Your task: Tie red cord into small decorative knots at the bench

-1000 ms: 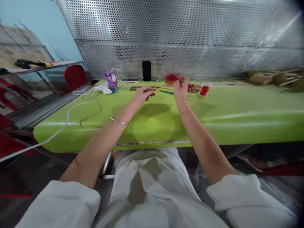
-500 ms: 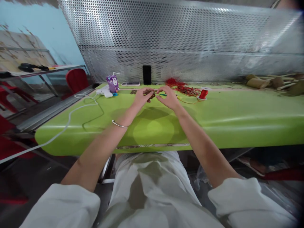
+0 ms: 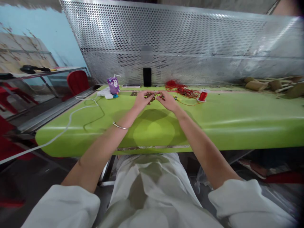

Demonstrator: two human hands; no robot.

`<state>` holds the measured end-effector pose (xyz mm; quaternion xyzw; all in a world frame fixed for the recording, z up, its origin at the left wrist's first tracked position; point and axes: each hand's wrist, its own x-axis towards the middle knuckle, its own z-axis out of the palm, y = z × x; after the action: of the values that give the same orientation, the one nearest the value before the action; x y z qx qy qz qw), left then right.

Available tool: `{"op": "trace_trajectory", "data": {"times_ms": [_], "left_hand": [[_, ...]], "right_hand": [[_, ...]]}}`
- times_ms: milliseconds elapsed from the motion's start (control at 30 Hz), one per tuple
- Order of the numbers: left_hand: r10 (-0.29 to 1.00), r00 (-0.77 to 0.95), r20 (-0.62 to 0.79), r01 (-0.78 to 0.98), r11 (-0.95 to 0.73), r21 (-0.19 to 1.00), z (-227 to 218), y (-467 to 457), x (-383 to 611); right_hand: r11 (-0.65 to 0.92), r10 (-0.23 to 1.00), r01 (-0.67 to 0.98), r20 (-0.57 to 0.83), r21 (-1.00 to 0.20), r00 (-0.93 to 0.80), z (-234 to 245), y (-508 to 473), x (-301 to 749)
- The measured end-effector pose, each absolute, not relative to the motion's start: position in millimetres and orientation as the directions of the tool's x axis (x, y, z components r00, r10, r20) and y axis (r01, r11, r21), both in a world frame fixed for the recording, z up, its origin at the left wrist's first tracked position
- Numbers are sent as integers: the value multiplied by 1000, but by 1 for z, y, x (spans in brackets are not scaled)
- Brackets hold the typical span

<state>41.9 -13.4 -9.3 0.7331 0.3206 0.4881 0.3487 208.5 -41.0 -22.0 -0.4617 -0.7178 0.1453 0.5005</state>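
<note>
My left hand (image 3: pixel 143 98) is closed on a small cluster of brown coin-like discs (image 3: pixel 152 98) above the green table. Close against it, my right hand (image 3: pixel 167 100) is pinched, its fingertips meeting the discs' right side. Whatever lies between those right fingertips is too small to make out. More brown discs (image 3: pixel 134 93) lie flat just beyond my left hand. To the right are a tangle of red threads and discs (image 3: pixel 187 91) and a spool of red thread (image 3: pixel 203 95). A thin yellowish strand (image 3: pixel 187 103) runs on the table between my right hand and the spool.
A black phone (image 3: pixel 147 77) leans upright before the perforated metal screen (image 3: pixel 185 38). Another phone (image 3: pixel 131 85) lies flat beside a purple drink carton (image 3: pixel 113 85). A white cable (image 3: pixel 70 118) crosses the table's left side. Brown rolls and sticks (image 3: pixel 266 85) are heaped far right.
My right hand has closed in from a wider curl, its fingers now flatter and nearer my left hand. The green item seen behind them is now mostly covered. The view has shifted slightly.
</note>
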Motion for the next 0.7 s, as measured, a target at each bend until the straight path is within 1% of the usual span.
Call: {"op": "trace_trajectory", "data": {"times_ms": [100, 200, 400, 567, 700], "left_hand": [[789, 321, 523, 168, -591, 789, -10, -11, 41], [763, 355, 540, 208, -627, 750, -11, -10, 40], [758, 429, 492, 249, -622, 742, -8, -16, 41], [745, 480, 464, 292, -634, 716, -6, -18, 41], [747, 499, 439, 323, -631, 706, -7, -17, 41]], "right_hand": [[541, 780, 591, 620, -598, -86, -18, -44, 209], [557, 753, 621, 650, -551, -99, -16, -46, 210], [567, 710, 648, 701, -509, -70, -13, -47, 213], [574, 706, 640, 705, -511, -71, -12, -48, 213], [591, 703, 592, 710, -548, -45, -12, -50, 211]]}}
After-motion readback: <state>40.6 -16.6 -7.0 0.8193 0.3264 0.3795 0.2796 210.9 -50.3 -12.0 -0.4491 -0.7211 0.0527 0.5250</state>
